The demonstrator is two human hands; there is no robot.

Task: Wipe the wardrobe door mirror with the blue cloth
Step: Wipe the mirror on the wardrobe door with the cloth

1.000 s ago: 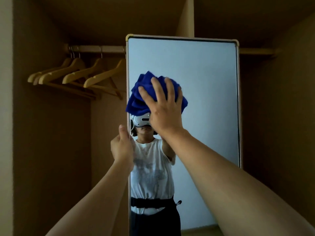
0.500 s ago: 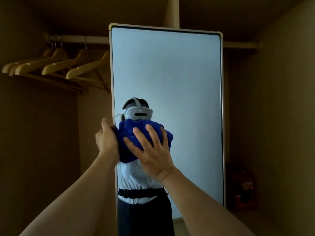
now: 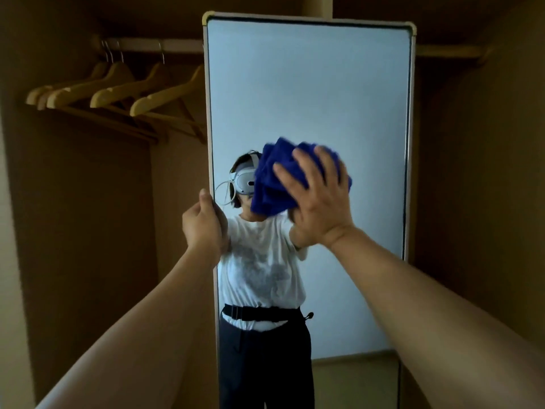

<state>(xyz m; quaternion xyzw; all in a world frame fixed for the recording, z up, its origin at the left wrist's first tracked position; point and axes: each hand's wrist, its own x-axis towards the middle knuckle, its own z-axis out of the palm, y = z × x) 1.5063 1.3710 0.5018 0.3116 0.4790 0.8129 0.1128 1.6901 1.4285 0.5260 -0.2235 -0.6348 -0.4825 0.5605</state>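
Observation:
The tall wardrobe door mirror [image 3: 309, 84] stands straight ahead in a pale frame. A bunched blue cloth [image 3: 274, 178] lies against the glass near mid-height. My right hand [image 3: 320, 199] presses the cloth onto the mirror with fingers spread over it. My left hand [image 3: 205, 222] grips the mirror's left edge, thumb up along the frame. The mirror reflects a person in a white T-shirt with a headset, partly hidden behind the cloth.
Several wooden hangers [image 3: 118, 93] hang on a rail [image 3: 147, 44] in the open wardrobe at the left. Dark wardrobe walls lie on both sides, and the rail continues at the right [image 3: 448, 50] behind the mirror.
My right hand carried the cloth down from the upper left of the glass, then right and up toward the middle. My left hand stayed on the left edge.

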